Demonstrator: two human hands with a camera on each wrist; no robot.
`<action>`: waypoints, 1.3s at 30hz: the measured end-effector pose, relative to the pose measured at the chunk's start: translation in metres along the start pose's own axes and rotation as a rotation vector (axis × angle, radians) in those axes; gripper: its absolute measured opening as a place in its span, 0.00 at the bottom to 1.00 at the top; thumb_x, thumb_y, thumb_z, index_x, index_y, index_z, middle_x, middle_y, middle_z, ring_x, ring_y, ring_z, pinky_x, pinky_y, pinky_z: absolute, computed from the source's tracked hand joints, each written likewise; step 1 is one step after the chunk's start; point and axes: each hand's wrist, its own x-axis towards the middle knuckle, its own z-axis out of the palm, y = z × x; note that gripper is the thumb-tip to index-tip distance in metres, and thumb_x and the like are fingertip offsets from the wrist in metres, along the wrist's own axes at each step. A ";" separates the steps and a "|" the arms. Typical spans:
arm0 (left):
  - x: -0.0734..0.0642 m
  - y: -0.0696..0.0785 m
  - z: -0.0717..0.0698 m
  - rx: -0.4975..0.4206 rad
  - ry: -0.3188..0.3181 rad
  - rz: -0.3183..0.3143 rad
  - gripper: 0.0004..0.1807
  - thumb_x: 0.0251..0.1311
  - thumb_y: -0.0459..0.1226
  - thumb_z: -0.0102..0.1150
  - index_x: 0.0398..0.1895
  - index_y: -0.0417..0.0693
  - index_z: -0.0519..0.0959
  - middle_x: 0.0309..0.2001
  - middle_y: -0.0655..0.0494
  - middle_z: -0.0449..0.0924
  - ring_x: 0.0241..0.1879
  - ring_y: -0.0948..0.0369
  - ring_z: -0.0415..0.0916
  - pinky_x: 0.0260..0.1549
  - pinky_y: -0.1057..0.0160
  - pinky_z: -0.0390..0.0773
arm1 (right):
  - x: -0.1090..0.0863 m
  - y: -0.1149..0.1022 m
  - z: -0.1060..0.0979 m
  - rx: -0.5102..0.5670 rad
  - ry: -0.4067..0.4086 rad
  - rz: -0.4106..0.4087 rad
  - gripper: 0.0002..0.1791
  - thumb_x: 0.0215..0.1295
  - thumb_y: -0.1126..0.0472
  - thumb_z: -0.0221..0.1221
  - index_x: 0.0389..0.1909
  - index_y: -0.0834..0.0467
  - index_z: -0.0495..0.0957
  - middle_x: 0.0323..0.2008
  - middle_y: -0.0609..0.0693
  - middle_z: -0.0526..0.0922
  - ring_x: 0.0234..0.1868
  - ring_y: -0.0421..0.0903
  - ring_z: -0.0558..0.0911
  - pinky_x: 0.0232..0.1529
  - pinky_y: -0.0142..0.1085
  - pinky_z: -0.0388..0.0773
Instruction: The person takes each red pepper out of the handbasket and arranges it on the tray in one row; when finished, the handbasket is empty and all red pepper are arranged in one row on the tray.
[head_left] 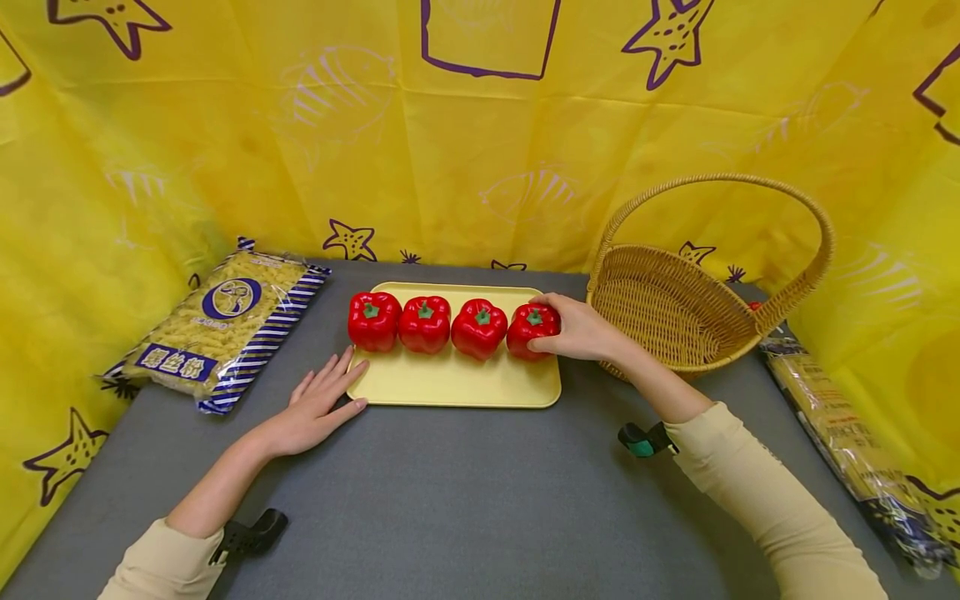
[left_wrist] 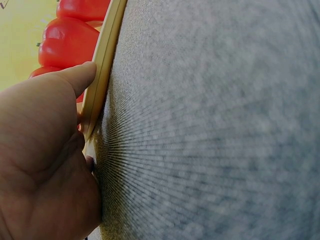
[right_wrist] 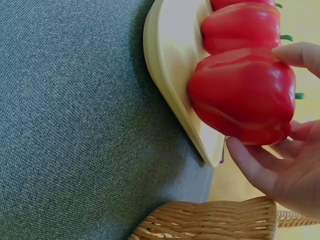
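Observation:
Several red bell peppers with green stems stand in a row on a pale yellow tray (head_left: pixel 450 385). My right hand (head_left: pixel 576 327) grips the rightmost bell pepper (head_left: pixel 517 335), thumb on the near side and fingers over the far side. In the right wrist view that pepper (right_wrist: pixel 242 95) sits between thumb and fingers, low over or on the tray; I cannot tell whether it touches. My left hand (head_left: pixel 321 402) lies with fingers extended at the tray's near left corner, below the leftmost pepper (head_left: pixel 373 323). The left wrist view has its thumb against the tray's rim (left_wrist: pixel 104 60).
A wicker basket (head_left: pixel 660 308) with a tall handle stands right of the tray. A bag of spiral pasta (head_left: pixel 225 321) lies on the left of the grey table (head_left: pixel 465 500). Another plastic package (head_left: pixel 847 442) lies along the right edge. Yellow patterned cloth (head_left: pixel 465 167) hangs behind.

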 end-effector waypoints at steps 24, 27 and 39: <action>0.003 0.000 -0.001 -0.002 0.001 0.003 0.34 0.73 0.48 0.47 0.77 0.47 0.53 0.77 0.41 0.35 0.74 0.38 0.30 0.63 0.31 0.31 | -0.016 -0.004 -0.013 0.095 0.106 -0.009 0.40 0.56 0.48 0.68 0.67 0.58 0.67 0.61 0.57 0.73 0.60 0.54 0.73 0.56 0.50 0.73; 0.005 -0.002 -0.001 -0.006 0.004 0.007 0.34 0.73 0.48 0.47 0.77 0.47 0.53 0.77 0.41 0.35 0.74 0.39 0.30 0.63 0.31 0.31 | -0.020 -0.003 -0.015 0.159 0.153 -0.008 0.37 0.57 0.49 0.69 0.66 0.55 0.68 0.61 0.54 0.74 0.59 0.52 0.74 0.51 0.47 0.78; 0.002 0.006 -0.004 0.049 0.437 -0.024 0.18 0.68 0.42 0.57 0.56 0.42 0.80 0.58 0.43 0.77 0.57 0.47 0.74 0.55 0.47 0.72 | -0.046 0.021 -0.023 0.341 0.533 -0.030 0.16 0.62 0.57 0.65 0.50 0.58 0.79 0.46 0.49 0.83 0.48 0.45 0.79 0.47 0.36 0.78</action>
